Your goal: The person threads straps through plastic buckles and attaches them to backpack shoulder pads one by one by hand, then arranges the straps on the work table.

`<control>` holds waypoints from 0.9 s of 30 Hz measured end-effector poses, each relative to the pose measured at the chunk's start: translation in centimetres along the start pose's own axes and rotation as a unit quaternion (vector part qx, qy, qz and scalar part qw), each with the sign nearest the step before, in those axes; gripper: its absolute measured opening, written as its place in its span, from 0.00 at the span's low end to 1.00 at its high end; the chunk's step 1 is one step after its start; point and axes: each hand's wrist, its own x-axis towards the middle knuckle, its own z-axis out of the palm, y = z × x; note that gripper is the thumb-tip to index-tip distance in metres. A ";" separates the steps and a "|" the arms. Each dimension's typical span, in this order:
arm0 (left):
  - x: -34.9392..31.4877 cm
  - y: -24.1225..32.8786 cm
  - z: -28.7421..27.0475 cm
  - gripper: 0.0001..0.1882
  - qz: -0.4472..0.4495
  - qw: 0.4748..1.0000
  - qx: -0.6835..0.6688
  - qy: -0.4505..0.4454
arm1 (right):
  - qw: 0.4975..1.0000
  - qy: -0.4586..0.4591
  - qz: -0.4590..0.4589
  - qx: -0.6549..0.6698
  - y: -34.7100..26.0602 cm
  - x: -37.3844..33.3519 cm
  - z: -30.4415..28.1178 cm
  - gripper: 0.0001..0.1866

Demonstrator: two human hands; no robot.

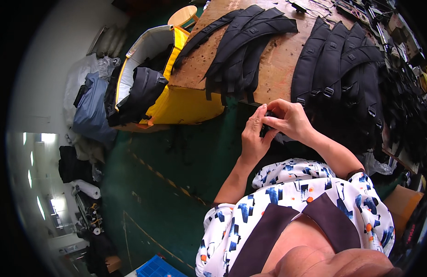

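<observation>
In front of my body, by the near edge of the wooden table (273, 69), my two hands meet around a small black piece (269, 114). My left hand (255, 135) is closed with its fingertips against the piece. From the other side my right hand (289, 121) pinches it between thumb and fingers. Most of the piece is hidden, so its kind does not show. Padded black backpack straps (333, 57) with buckles lie on the table beyond my right hand and hang over its edge. Another group of black straps (243, 39) lies further left.
Left of the table stands a yellow bin (176, 104) with a pale lining and black fabric inside. A round wooden stool (182, 16) is behind it. Bagged goods (93, 108) lie along the left wall. A blue crate (158, 267) stands at the lower edge, a cardboard box (402, 203) at right.
</observation>
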 end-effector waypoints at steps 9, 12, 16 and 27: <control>-1.5 -1.4 -1.9 0.28 -0.148 0.979 -0.129 0.058 | 0.996 -0.079 -0.030 -0.021 -0.3 3.4 4.4 0.22; -2.4 -3.1 -3.6 0.29 -0.258 0.940 -0.195 0.110 | 0.980 -0.126 -0.116 -0.097 0.0 6.2 6.7 0.16; -2.7 -4.4 -4.6 0.29 -0.290 0.870 -0.333 0.221 | 0.950 -0.027 -0.156 -0.270 2.0 13.6 8.3 0.15; -4.0 -4.5 -2.5 0.13 -0.324 0.834 -0.434 0.104 | 0.780 0.016 -0.270 -0.565 8.3 21.8 9.2 0.09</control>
